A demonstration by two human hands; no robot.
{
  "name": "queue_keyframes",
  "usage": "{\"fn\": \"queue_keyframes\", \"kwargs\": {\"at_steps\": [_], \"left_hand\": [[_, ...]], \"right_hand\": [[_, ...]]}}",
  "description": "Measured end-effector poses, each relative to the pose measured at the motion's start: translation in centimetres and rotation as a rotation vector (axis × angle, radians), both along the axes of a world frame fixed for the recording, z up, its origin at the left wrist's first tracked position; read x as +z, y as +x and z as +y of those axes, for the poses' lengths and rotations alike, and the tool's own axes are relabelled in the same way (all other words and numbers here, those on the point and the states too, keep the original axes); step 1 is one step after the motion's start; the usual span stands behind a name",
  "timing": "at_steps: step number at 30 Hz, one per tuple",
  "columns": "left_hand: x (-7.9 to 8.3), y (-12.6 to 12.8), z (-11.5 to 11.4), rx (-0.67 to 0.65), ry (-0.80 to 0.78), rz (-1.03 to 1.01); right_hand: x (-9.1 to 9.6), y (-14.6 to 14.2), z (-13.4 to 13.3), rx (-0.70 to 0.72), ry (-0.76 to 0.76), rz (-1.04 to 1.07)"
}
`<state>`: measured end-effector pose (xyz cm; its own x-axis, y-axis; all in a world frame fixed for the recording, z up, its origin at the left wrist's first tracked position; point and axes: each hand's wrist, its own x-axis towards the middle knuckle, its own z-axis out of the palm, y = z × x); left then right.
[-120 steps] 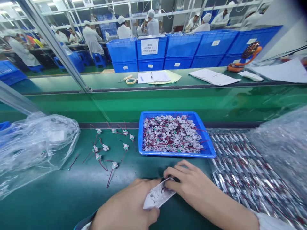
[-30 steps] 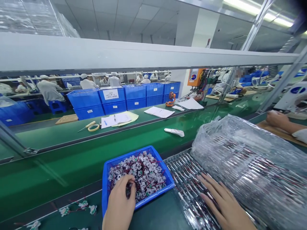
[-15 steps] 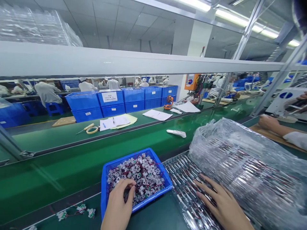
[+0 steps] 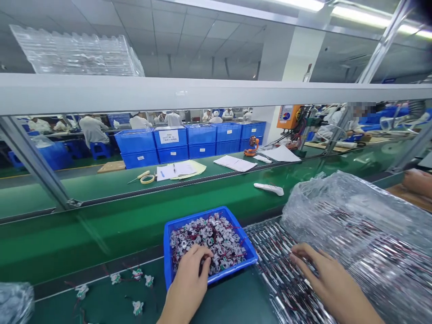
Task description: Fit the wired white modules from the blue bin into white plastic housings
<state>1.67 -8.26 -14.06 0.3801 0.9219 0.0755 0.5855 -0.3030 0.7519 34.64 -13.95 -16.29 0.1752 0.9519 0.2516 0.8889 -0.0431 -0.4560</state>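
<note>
My left hand (image 4: 191, 281) is over the near side of a blue bin (image 4: 166, 256), its thumb and fingers curled into a pinch. What it grips, if anything, is hidden. Small whitish round parts with red wires (image 4: 219, 238) fill the bin. To the right, my right hand (image 4: 329, 279) rests on rows of slim shiny parts with dark and red wires (image 4: 276, 247). Its fingertips are drawn together there, and I cannot make out anything between them. Several loose white-green wired parts (image 4: 137, 308) lie on the green surface left of the bin.
Clear plastic wrap (image 4: 351, 198) covers more slim parts at right. A white handheld object (image 4: 269, 188) lies on the green ledge. Behind are papers (image 4: 235, 163), a tape roll (image 4: 147, 179) and stacked blue crates (image 4: 201, 135). Another person's hand (image 4: 417, 182) is at the right edge.
The view has swung left, so the scene sits further right. My right hand's spread fingers have drawn together over the slim parts. My left hand stays curled over the bin.
</note>
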Motion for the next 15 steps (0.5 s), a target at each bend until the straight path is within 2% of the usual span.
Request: {"fn": "queue_keyframes", "kwargs": {"at_steps": [3,7,13,15], "left_hand": [[0.3,-0.2,-0.7,-0.02,-0.009,-0.01],[0.6,-0.2,-1.4,-0.04,-0.03,-0.005],[0.5,0.5,-2.0,0.003,-0.025,-0.009],[0.3,0.7,-2.3,0.018,-0.02,-0.024]], "right_hand": [[1.6,-1.4,0.2,-0.016,0.044,0.154],[2.7,-4.8,0.3,-0.025,0.199,0.356],[3.6,-13.3,0.3,0.265,0.354,0.747],[3.2,-15.8,0.3,0.284,0.38,0.835]]}}
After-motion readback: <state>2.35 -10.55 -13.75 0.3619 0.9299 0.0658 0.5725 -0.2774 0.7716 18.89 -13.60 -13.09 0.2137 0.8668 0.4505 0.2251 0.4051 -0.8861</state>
